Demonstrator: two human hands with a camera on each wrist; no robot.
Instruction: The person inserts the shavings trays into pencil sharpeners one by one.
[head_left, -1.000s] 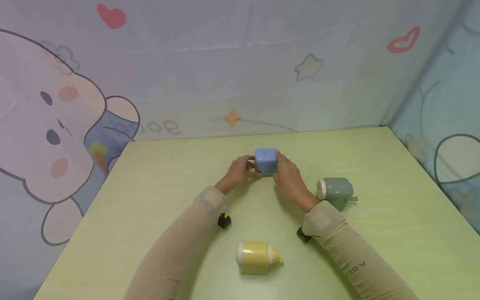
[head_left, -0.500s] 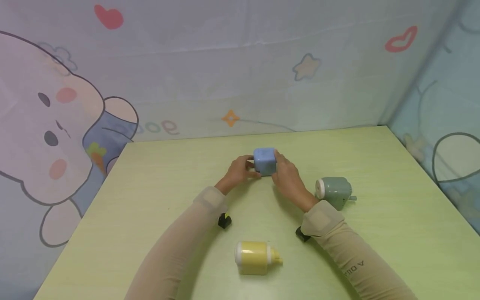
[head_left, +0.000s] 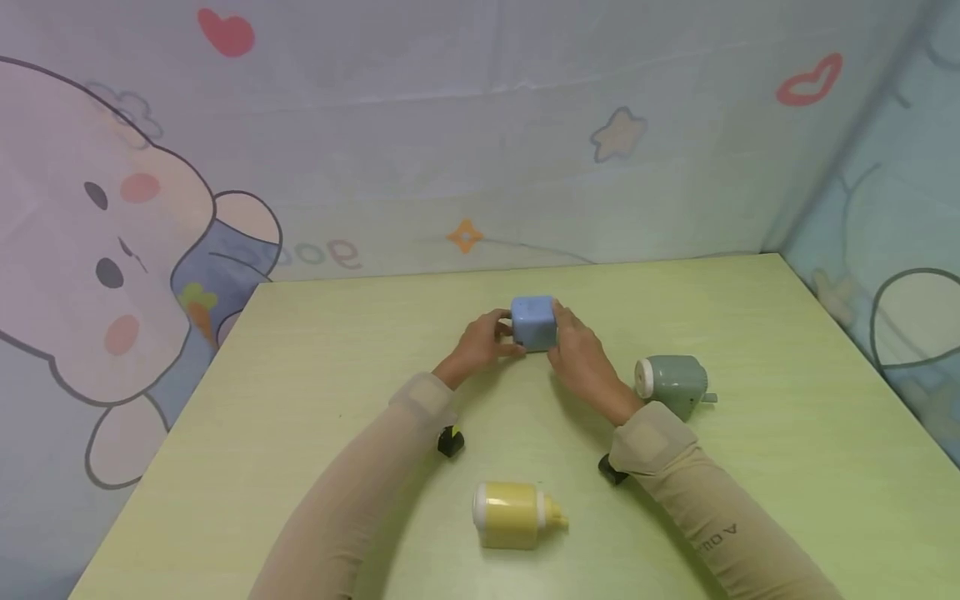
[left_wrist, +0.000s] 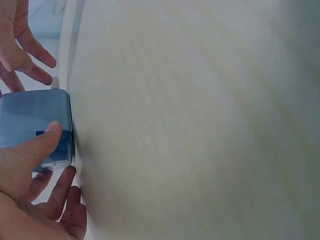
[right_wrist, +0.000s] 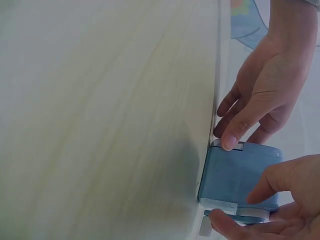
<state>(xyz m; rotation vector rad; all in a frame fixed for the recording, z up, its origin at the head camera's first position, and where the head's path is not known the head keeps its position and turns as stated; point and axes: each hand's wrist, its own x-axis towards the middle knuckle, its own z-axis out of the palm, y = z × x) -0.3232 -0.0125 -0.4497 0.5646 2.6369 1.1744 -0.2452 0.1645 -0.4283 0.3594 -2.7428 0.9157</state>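
In the head view, a blue pencil sharpener point(head_left: 534, 323) stands toward the back of the table between the two hands. My left hand point(head_left: 480, 343) grips its left end; in the left wrist view the thumb point(left_wrist: 49, 139) presses on the casing near a darker blue part, with the other fingers curled at the end. From the right, my right hand point(head_left: 580, 354) holds the opposite end. The right wrist view shows its fingers point(right_wrist: 277, 181) around the sharpener's white-rimmed end, partly hiding it.
A green pencil sharpener point(head_left: 677, 383) with a crank stands by the right wrist. Nearer the front, a yellow pencil sharpener point(head_left: 510, 515) lies between the forearms. Black wrist devices point(head_left: 451, 441) hang under both sleeves. A printed cloth point(head_left: 405, 133) rises behind the table's back edge.
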